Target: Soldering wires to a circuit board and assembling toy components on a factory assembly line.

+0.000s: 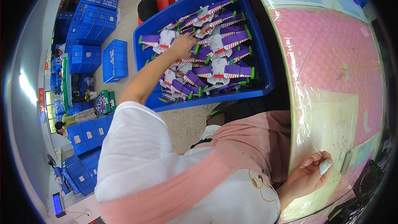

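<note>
Left hand reaching into a bin of toy wings, right hand holding a small piece at the bench.

In the upper middle of the frame, the left hand (182, 45) is lying with fingers curled on the purple and white toy wing parts (215, 49) that are filling the blue bin (261, 62) on the floor. In the lower right, the right hand (309, 174) is pinching a small grey piece (325, 166) at the edge of the pink bench (336, 58).
</note>
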Tool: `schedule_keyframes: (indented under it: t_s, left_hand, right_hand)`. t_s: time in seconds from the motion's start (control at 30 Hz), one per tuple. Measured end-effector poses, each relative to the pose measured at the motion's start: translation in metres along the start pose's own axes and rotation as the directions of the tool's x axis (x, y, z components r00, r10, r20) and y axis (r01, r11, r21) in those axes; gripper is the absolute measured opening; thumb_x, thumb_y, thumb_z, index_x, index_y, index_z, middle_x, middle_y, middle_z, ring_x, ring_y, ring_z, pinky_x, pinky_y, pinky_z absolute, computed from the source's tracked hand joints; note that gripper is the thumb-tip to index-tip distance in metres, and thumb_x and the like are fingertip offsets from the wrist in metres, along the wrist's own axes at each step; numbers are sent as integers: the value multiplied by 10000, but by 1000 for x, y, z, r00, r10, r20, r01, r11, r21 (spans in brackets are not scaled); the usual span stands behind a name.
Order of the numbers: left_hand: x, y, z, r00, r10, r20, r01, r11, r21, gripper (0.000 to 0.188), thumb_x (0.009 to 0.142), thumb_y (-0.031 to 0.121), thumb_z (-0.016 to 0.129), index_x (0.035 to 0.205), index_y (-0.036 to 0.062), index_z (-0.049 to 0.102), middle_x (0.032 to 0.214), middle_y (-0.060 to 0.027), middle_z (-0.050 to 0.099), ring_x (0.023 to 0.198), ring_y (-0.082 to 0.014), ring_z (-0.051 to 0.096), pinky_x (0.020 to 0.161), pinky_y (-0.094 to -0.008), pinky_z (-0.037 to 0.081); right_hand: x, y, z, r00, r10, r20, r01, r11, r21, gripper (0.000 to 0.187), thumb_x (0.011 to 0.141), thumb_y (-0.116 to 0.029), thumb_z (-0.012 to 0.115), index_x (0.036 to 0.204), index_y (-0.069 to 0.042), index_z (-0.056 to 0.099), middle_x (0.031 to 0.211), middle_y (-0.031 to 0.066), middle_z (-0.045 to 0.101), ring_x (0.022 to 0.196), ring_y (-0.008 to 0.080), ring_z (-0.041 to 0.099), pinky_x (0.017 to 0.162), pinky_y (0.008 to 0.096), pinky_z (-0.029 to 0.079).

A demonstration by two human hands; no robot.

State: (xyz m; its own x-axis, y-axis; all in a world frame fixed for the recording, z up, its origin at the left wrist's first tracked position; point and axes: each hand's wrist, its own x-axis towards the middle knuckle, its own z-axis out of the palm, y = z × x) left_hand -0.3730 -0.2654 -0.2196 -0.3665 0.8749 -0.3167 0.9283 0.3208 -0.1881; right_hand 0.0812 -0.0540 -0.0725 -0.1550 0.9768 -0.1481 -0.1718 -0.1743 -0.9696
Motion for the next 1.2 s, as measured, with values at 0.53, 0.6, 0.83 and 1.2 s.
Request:
schedule_keyframes:
  t_s: [0.53, 0.6, 0.83, 1.2]
  left_hand:
    - [10, 56, -18, 917, 20, 398, 2, 999, -55, 429, 657, 201, 679, 1045, 70, 550, 1034, -119, 534, 922, -302, 582, 738, -406, 491]
    - [4, 48, -11, 956, 90, 280, -78, 996, -54, 417, 636, 175, 669, 1019, 62, 548, 1045, -126, 528, 912, -318, 582, 735, -412, 491]
    - [-14, 56, -80, 941, -8, 337, 58, 989, -138, 422, 597, 166, 654, 976, 21, 539, 784, -210, 592, 796, -372, 593, 693, -448, 478]
    - [-74, 84, -64, 814, 80, 575, -144, 987, 65, 279, 641, 190, 642, 885, 59, 611, 858, -131, 633, 840, -279, 621, 666, -394, 485]
  right_hand:
    - [1, 0, 3, 1000, -22, -8, 22, 1000, -17, 306, 943, -235, 419, 880, 47, 520, 688, 74, 493, 545, 103, 420, 488, 188, 323]
    - [1, 0, 3, 1000, -12, -19, 12, 1000, -16, 306, 943, -236, 420, 877, 46, 519, 689, 76, 495, 545, 104, 421, 489, 190, 325]
    - [1, 1, 2, 999, -24, -30, 23, 999, -28, 303, 942, -231, 419, 878, 48, 520, 698, 77, 497, 543, 106, 418, 488, 195, 324]
    - [-1, -4, -1, 998, 25, -65, -19, 995, 100, 276, 931, -202, 427, 880, 54, 515, 749, 98, 505, 522, 104, 417, 462, 181, 312]
